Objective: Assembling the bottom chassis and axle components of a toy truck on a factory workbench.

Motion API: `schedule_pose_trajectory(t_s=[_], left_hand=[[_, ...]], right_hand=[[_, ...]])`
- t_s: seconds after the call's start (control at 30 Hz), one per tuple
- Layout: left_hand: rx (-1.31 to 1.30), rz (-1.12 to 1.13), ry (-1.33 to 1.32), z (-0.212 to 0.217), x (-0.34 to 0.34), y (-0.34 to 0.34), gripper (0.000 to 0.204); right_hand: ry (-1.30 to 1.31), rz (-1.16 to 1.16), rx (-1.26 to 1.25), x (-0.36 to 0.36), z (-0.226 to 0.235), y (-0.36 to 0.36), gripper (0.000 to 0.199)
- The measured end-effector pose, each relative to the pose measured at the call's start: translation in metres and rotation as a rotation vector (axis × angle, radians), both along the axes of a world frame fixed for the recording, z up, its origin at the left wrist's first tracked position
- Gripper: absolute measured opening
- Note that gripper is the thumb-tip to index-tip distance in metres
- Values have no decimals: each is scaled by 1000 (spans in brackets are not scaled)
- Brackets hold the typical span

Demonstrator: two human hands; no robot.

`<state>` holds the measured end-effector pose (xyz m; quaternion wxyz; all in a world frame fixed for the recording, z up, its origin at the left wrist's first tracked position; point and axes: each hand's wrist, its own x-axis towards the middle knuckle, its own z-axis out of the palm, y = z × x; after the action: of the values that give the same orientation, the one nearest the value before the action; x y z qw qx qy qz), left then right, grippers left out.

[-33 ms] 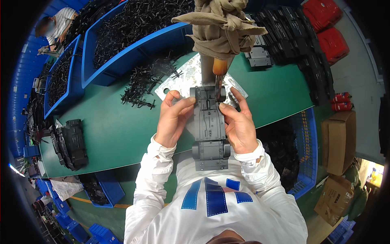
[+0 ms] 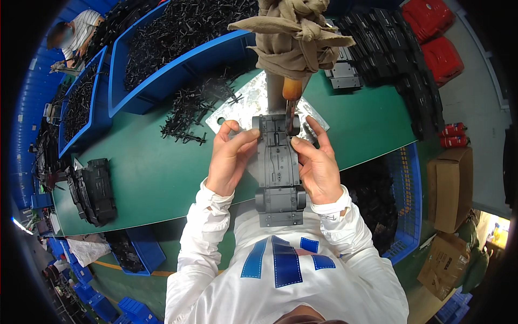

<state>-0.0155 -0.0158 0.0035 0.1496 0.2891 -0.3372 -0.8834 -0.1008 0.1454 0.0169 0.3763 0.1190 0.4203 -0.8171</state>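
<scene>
A long dark grey plastic toy-car chassis (image 2: 279,167) with rounded wheel-like ends is held lengthwise in front of me, its near end over my lap. My left hand (image 2: 231,156) grips its left edge near the far end, thumb on top. On the opposite edge my right hand (image 2: 318,164) pinches it, thumb on the surface and fingers curled alongside. A metal-tipped tool with an orange-brown handle (image 2: 292,90) points down at the chassis's far right corner; whether the tip touches is unclear. Beige cloth (image 2: 291,40) is knotted around the post above it.
Beneath the post lies a shiny metal plate (image 2: 245,102) on the green table (image 2: 162,178). Loose black parts (image 2: 189,110) are heaped beside a large blue bin (image 2: 178,67). Stacked black chassis (image 2: 94,191) stand left, more (image 2: 386,48) back right. A person (image 2: 81,35) works at far left.
</scene>
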Motion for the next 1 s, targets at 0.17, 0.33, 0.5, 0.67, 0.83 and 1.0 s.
schedule_pose_trajectory(t_s=[0.17,0.33,0.5,0.67,0.83,1.0], left_hand=[[-1,4,-14,2,-1,1,23],[8,-7,-10,0,-1,0,22],[17,-12,-12,-4,-1,0,22],[8,-13,-36,-1,-1,2,22],[2,-16,-19,0,-1,3,21],[9,-2,-12,-2,-1,0,21]], right_hand=[[-12,1,0,0,-1,0,67],[-4,17,-7,-2,-2,1,68],[-16,38,-7,-3,-7,2,70],[-14,36,-4,-1,-5,2,70],[-3,19,-6,-1,0,2,69],[-12,2,-14,-1,-2,1,67]])
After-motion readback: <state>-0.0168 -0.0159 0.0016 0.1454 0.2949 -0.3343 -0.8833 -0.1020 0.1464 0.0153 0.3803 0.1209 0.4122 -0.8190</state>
